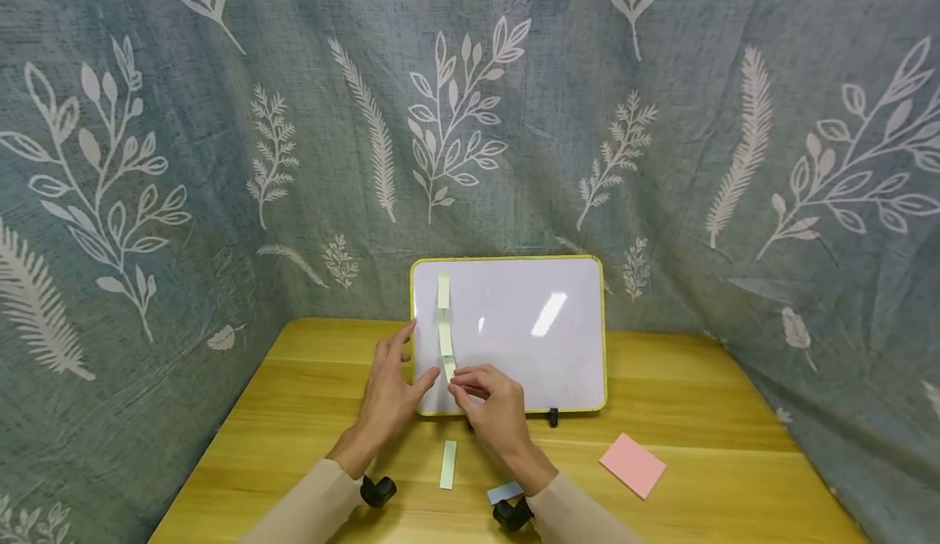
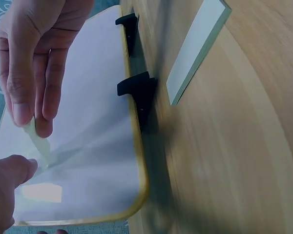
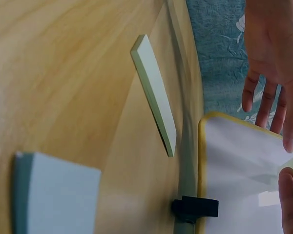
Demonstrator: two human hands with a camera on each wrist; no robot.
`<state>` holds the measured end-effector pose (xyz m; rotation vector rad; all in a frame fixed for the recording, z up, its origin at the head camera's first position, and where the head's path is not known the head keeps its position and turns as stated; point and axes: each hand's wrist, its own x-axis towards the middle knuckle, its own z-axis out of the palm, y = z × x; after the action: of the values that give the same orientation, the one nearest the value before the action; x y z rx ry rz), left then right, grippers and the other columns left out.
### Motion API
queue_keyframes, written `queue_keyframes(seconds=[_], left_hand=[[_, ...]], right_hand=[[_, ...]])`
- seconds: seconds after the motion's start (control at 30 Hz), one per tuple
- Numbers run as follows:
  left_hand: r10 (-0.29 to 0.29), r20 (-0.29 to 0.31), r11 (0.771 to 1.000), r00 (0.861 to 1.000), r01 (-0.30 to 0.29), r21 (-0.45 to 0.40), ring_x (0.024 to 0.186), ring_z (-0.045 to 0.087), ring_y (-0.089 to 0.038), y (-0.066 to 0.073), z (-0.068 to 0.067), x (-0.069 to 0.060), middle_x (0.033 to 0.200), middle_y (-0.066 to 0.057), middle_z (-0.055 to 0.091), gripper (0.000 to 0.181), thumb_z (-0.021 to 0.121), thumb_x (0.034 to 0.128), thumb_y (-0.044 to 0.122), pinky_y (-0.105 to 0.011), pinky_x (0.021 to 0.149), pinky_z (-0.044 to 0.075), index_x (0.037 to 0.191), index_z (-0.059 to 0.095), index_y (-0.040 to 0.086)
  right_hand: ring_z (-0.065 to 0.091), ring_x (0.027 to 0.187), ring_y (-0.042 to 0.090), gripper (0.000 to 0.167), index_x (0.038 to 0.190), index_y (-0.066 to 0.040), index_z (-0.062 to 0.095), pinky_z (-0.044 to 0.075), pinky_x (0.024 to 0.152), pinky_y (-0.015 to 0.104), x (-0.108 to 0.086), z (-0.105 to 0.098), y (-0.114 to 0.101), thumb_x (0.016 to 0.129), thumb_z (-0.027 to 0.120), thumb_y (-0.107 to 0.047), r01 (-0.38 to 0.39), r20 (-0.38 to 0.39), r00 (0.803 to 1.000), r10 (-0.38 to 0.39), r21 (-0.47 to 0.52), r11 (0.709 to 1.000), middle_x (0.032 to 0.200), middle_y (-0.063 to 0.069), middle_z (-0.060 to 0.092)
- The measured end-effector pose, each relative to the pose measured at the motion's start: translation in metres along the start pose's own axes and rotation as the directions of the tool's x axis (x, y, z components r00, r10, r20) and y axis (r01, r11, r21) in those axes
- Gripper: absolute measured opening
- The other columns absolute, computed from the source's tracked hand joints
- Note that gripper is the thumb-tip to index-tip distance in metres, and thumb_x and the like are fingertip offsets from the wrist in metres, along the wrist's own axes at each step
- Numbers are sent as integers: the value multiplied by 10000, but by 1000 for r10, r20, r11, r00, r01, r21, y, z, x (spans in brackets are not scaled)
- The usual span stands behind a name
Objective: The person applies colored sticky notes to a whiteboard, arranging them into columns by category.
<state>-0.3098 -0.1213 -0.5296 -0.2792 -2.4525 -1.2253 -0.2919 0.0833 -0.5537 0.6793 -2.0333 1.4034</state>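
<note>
A whiteboard (image 1: 514, 324) with a yellow frame leans on a stand at the middle of the table. Down its left side run two pale green sticky note strips, an upper one (image 1: 444, 291) and a lower one (image 1: 445, 337). Below them, my right hand (image 1: 495, 413) pinches a third sticky note strip (image 2: 39, 144) between thumb and fingers, against or just off the board. My left hand (image 1: 392, 393) is at the board's left edge, fingers spread, its thumb close to that strip and nothing gripped. Whether the thumb touches the strip, I cannot tell.
On the wooden table (image 1: 308, 413), a narrow green sticky note pad (image 1: 448, 464) lies between the forearms. A light blue pad (image 3: 63, 195) is partly under the right wrist. To the right is a pink pad (image 1: 633, 466). Black stand feet (image 2: 139, 90) jut out below the board.
</note>
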Motion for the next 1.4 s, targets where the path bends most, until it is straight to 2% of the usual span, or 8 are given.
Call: queue_keyframes(seconds=[0.27,0.43,0.63,0.8,1.03,1.17,1.4], left_hand=[[33,-12,999,999,-32,27,1188,698,-355,0,7,2,1578,-229,592,922,924,1037,266,-397,844,585,1812,427,232],[28,-9,999,1000,-28,30,1180,704,-384,0,6,3,1522,-220,620,912,926,1033,258,-414,840,583,1804,438,225],[-5,17,1000,1000,5,20,1197,709,-403,-3,7,3,1580,-202,616,920,925,1035,247,-412,874,585,1810,429,245],[24,-4,999,1000,-24,23,1146,699,-378,-4,10,5,1584,-201,631,894,916,1041,237,-399,844,567,1802,445,230],[14,-12,1000,1000,-14,24,1123,689,-373,-3,11,5,1594,-185,638,896,917,1041,242,-384,835,546,1803,445,249],[27,-21,999,999,-27,24,1087,676,-358,-3,12,4,1578,-194,647,904,924,1032,223,-375,816,531,1801,449,233],[35,-16,999,999,-34,38,1079,662,-323,-3,14,8,1621,-196,625,976,949,1010,217,-460,907,573,1822,408,259]], right_hand=[[889,1004,366,112,1069,7,888,729,907,372,-3,6,-1,969,915,50,-22,-10,1000,22,10,1000,1131,181,858],[891,1012,346,124,1087,13,885,725,924,358,-3,10,-5,970,922,34,-42,-23,999,42,8,999,1138,172,857],[894,986,338,117,1065,8,884,732,902,375,-5,12,-5,962,925,45,-47,-36,998,46,-4,999,1120,166,857],[895,991,328,126,1082,2,884,734,910,383,-6,10,-6,966,926,33,-60,-38,997,60,-9,998,1133,167,855],[891,992,323,112,1064,8,887,727,912,335,-6,12,-8,963,926,38,-78,-37,996,77,-26,997,1129,182,851],[890,973,314,109,1042,3,890,726,898,323,-7,15,-6,951,934,45,-76,-53,996,74,-32,997,1112,174,855],[887,958,320,105,1039,16,884,734,890,362,-6,16,-6,951,932,49,-71,-54,996,69,-42,997,1101,175,850]])
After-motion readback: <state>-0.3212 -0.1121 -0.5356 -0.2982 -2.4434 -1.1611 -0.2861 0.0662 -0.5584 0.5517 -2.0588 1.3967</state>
